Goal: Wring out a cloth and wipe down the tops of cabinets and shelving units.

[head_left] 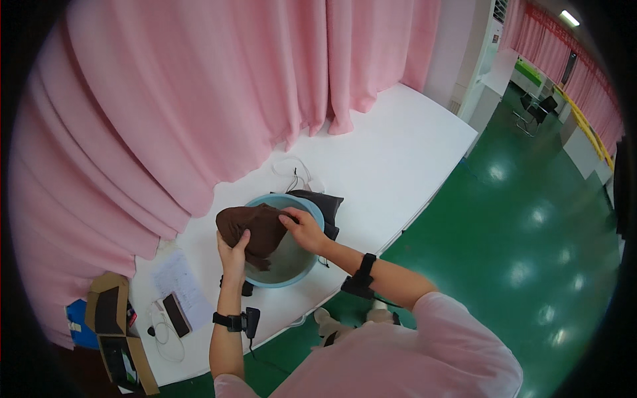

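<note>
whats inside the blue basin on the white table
The blue basin appears to hold greyish water, visible toward its lower right. The brown cloth, held by the left hand and right hand, hides much of the rest; anything beneath it cannot be seen.

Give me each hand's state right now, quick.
Left hand: closed on the brown cloth, over the blue basin.
Right hand: closed, pinching the same cloth's right edge.

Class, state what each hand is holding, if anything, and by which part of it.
A brown cloth, held above the basin: the left hand grips its lower left side, the right hand its upper right edge.
</note>
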Tool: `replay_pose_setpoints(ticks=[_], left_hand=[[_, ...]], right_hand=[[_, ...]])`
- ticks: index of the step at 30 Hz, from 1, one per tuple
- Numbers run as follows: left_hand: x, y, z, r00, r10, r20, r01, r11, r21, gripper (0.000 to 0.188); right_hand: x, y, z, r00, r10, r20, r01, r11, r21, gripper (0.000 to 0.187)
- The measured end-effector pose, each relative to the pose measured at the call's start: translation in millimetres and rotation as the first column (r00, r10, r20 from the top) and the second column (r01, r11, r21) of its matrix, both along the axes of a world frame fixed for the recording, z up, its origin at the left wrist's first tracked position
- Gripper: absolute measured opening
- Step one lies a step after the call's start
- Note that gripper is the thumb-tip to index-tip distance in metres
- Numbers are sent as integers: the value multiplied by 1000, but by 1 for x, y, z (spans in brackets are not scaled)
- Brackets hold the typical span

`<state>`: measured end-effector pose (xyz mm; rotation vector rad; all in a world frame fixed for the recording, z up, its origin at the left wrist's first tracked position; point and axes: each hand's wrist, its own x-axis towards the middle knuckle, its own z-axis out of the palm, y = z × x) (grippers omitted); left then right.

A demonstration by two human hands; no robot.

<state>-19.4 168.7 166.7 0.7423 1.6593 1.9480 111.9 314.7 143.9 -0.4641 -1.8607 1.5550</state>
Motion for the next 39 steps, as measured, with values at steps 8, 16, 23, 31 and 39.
replay_pose_setpoints(ticks=[8,16,23,31,39], left_hand=[[35,-1,58,941,181,-287,-217,971,-100,33],[182,36,119,879,-119,-462,-1,968,-251,21],[270,127,62,763,-634,-129,583,760,-288,41],[446,241,34,212,-973,-89,918,230,-323,44],[587,319,22,-30,-700,-713,894,300,-332,29]], right_hand=[[51,28,46,934,-131,-331,28,954,-297,17],[215,99,96,878,-165,-450,88,979,-186,16],[409,143,125,911,-310,-271,346,934,94,15],[599,131,132,644,-749,-156,672,456,584,19],[744,104,109,278,-957,-84,769,169,617,19]])
